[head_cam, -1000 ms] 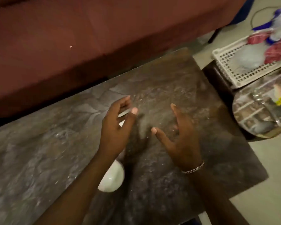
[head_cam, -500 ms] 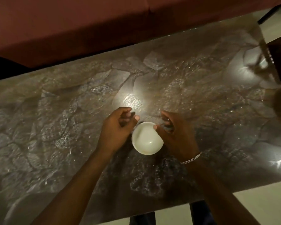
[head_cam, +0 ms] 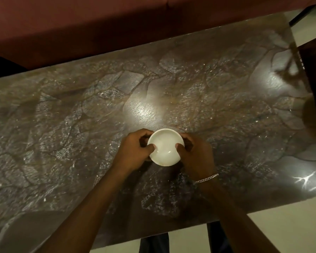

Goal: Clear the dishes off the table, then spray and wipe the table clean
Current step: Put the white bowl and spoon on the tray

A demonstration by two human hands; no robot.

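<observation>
A small round white ceramic bowl (head_cam: 165, 147) sits near the middle of the glossy dark stone-patterned table (head_cam: 66, 125), clasped from both sides; the left hand (head_cam: 135, 152) grips its left rim, thumb hooked over the edge; the right hand (head_cam: 195, 156), with a silver chain bracelet (head_cam: 206, 178) at the wrist, grips the right rim likewise; a dark red sofa (head_cam: 98, 26) runs along the table's far edge.

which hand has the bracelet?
The right hand, chain bracelet at its wrist; the left hand is bare. Both grip the white bowl.
</observation>
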